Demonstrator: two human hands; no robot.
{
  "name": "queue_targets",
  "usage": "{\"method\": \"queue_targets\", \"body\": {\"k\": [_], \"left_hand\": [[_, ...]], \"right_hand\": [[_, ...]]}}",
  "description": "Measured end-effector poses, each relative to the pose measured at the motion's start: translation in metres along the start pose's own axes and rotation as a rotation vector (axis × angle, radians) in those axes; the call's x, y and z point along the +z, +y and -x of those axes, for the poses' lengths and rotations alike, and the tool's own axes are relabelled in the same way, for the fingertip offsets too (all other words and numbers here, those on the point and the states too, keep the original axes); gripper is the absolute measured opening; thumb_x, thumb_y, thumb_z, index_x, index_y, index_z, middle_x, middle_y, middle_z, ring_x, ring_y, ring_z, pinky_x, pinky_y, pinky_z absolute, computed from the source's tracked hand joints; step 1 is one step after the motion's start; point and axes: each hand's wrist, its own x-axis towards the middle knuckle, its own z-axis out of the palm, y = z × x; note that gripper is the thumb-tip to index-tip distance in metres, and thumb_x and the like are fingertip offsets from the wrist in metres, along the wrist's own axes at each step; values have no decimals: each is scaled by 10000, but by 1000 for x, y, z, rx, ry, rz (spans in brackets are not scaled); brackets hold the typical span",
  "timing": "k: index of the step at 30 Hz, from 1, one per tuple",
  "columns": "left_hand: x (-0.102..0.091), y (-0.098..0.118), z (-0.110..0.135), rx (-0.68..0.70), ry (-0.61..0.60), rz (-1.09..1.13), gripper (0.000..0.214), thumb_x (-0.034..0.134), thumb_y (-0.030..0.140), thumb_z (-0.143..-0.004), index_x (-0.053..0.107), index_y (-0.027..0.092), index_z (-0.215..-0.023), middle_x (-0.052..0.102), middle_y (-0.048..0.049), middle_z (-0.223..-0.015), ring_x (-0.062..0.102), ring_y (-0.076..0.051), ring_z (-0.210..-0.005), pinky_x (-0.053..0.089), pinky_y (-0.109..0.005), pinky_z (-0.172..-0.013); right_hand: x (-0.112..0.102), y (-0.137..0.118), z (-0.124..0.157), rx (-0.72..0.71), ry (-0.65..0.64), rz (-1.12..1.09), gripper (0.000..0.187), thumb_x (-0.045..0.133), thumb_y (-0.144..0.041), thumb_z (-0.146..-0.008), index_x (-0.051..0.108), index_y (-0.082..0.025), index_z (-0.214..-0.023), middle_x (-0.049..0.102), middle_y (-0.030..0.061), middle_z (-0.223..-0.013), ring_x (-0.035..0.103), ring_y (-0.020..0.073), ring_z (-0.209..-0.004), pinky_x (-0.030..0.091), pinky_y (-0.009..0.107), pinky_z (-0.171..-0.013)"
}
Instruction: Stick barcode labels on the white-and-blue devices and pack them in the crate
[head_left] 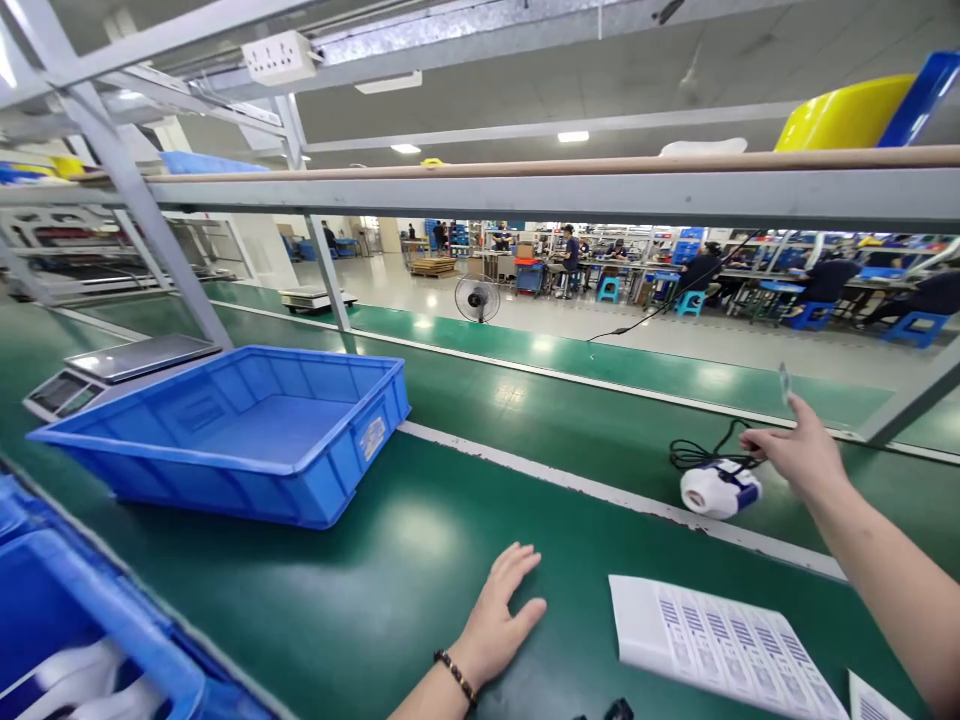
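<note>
My left hand (499,615), a beaded bracelet at its wrist, is open over the green work surface (420,590) with nothing in it. At the right, my right hand (806,450) has curled fingers at the black cord (694,455) of a small white-and-blue appliance (720,488). The raised index finger carries a small sticker (784,383) at its tip. Whether the appliance rests on the surface or hangs just above it, I cannot tell. Between my arms lies a white sheet of printed labels (720,640).
A blue plastic crate (352,465) stands at the left, beside a weighing scale (135,360). White parts lie in a blue bin (112,610) at lower left. A shelf beam (525,195) crosses overhead. Behind are a fan (478,298) and people at benches.
</note>
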Motion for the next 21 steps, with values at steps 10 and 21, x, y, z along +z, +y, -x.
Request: {"method": "queue_targets", "body": {"k": [10,21], "left_hand": [[-28,26,49,214,290,764,1257,842,520,-355,186,245,-1391,366,-134,-1403,376,-337,-1269,215,-517,-1097],[-72,22,127,-239,78,1173,825,674,607,-526,446,161,-1182,610,-132,-1097,592,-293,-1018,464,-427,-853]], "right_hand": [[63,-166,190,-156,-691,-782,1080,749,-340,-622,61,-205,-1443,632,-18,-599,605,174,-545,471,235,-430],[126,-158,236,-57,-865,-848,1096,769,-389,-596,77,-232,-1431,593,-49,-611,627,184,-604,503,244,-461]]}}
